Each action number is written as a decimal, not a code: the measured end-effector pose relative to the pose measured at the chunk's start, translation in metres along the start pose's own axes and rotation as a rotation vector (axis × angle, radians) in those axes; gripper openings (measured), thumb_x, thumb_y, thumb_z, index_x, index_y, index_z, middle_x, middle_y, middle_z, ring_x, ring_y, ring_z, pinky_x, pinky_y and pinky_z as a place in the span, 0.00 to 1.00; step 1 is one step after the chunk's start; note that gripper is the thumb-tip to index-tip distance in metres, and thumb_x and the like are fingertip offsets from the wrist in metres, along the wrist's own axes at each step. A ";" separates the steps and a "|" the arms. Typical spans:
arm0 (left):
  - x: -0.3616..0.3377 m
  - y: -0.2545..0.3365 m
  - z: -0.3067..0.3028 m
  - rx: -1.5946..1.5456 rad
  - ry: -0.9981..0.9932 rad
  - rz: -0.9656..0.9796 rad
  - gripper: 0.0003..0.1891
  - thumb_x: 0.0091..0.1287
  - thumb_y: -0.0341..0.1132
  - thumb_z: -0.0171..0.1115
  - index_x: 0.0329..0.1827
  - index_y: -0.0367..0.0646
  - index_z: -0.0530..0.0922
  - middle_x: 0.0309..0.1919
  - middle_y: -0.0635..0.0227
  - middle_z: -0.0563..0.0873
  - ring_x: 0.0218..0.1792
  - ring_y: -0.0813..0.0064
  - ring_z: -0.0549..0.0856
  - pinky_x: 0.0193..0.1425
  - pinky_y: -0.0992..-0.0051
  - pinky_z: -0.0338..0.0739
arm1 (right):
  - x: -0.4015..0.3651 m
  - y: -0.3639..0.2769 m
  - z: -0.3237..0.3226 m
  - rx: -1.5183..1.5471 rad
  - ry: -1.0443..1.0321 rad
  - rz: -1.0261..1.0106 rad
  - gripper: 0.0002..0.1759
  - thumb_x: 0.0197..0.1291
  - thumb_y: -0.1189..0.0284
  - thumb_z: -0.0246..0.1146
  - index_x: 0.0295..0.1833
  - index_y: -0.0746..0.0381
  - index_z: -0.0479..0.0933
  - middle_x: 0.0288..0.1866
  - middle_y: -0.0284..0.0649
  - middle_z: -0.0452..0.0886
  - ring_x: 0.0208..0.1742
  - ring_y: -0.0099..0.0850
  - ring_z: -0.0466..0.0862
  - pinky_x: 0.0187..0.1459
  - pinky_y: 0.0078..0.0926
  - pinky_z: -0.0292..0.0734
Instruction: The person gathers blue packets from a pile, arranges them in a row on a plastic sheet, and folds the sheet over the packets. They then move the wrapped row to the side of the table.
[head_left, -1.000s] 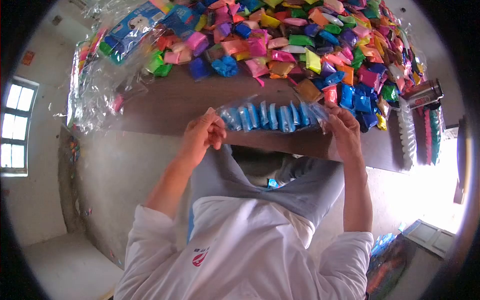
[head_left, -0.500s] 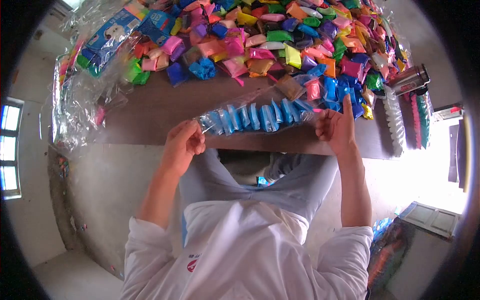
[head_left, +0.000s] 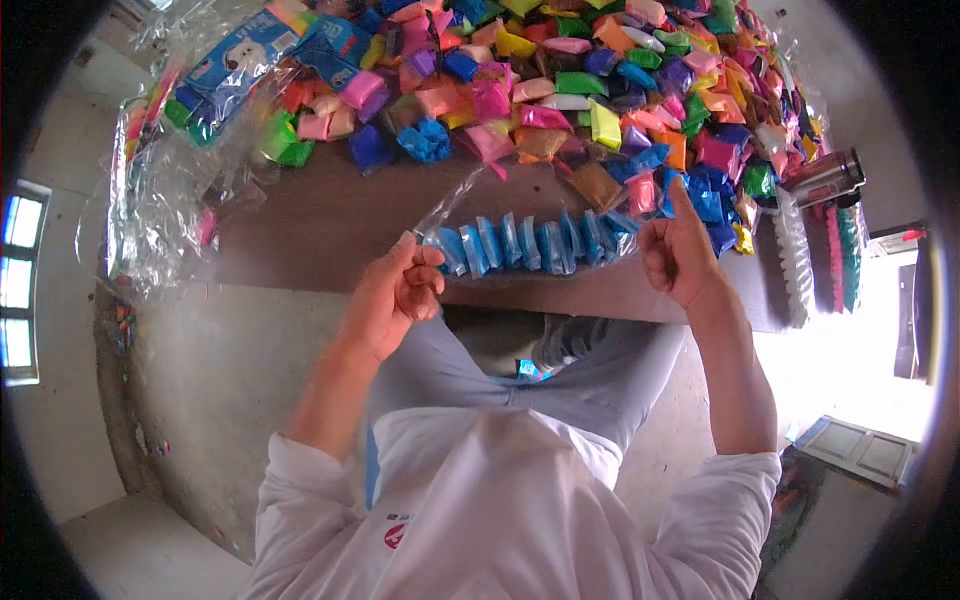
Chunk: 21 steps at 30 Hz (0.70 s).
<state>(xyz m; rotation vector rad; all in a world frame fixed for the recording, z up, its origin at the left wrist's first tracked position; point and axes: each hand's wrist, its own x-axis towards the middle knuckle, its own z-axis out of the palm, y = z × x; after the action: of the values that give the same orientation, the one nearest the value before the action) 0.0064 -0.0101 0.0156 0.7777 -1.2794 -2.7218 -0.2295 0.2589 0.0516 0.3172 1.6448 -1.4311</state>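
Observation:
A clear plastic bag (head_left: 468,192) holds a row of several small blue packets (head_left: 512,242), standing side by side near the table's front edge. My left hand (head_left: 395,295) is closed at the bag's left end, thumb against curled fingers. At the other end, my right hand (head_left: 682,250) pinches the bag with its fingers folded and its index finger pointing away from me. Just beyond that finger lie loose blue packets (head_left: 708,200) and a pink packet (head_left: 642,192).
A large heap of colourful packets (head_left: 560,85) covers the far side of the brown table (head_left: 330,225). Crumpled clear plastic (head_left: 150,235) and a blue printed pack (head_left: 240,62) lie left. A clear cylindrical container (head_left: 822,178) and a white ridged strip (head_left: 793,262) are at right.
My left hand has moved slightly right and its fingers show more. The bag's left end has shifted right with it, and the row of blue packets looks shorter.

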 end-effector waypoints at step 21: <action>0.008 0.017 0.024 -0.188 -0.059 -0.053 0.18 0.73 0.50 0.52 0.36 0.46 0.78 0.20 0.73 0.79 0.13 0.83 0.68 0.21 0.79 0.62 | -0.010 0.020 -0.006 0.211 -0.007 -0.217 0.11 0.57 0.61 0.62 0.30 0.56 0.74 0.17 0.32 0.74 0.14 0.24 0.71 0.16 0.22 0.62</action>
<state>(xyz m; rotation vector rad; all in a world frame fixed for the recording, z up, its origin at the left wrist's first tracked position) -0.0142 -0.0065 0.0375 0.7272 -1.0064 -2.8735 -0.2128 0.2735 0.0452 0.2580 1.5621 -1.7730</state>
